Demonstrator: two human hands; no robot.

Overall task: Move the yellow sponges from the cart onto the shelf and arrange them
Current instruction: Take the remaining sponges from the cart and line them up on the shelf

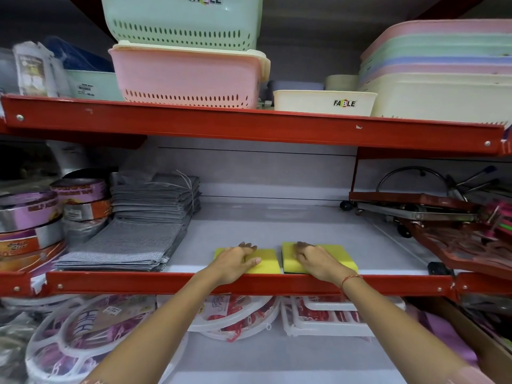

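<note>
Yellow sponges (266, 263) under flat, open-gripped left hand (235, 260) and right hand (314, 259); "FABLE" tub (324, 102) above.

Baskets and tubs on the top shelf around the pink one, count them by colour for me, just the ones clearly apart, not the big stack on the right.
Green basket: 1
Pink basket: 1
Cream tub: 1
Total: 3

Both forearms are bare, and a thin red thread bracelet (351, 279) circles the wrist at lower right of frame.
</note>
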